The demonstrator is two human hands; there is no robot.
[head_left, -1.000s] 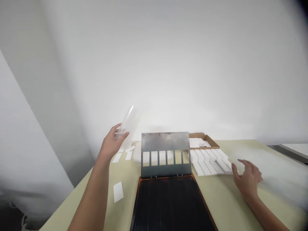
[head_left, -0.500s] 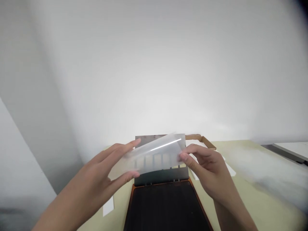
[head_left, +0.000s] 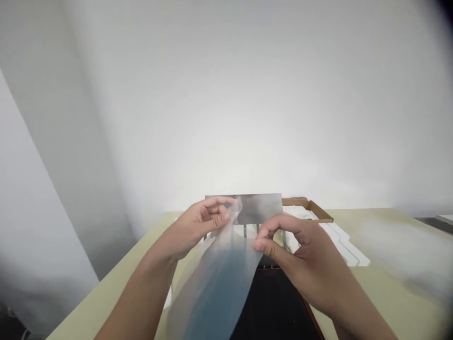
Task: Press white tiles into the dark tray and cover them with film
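Open room on the tabletop [head_left: 116, 285] borders my left forearm [head_left: 146, 288], and the translucent sheet [head_left: 219, 288] hangs partly before the black panel [head_left: 272, 302], its upper edges pinched by my left fingers [head_left: 212, 224] and right fingers [head_left: 274, 249], thumbs below forefingers.

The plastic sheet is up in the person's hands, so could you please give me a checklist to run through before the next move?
1. Left hand holding the plastic sheet near its top: ok.
2. Right hand holding the sheet by its upper right edge: ok.
3. Sheet lying flat: not ok; it curves as it hangs from the hands.
4. Grey slotted plate raised at the far end of the black pad: ok.
5. Clear view of the whole pad: not ok; the sheet hides its left part.
6. Sheet clear of the pad, not touching it: cannot tell from this angle.
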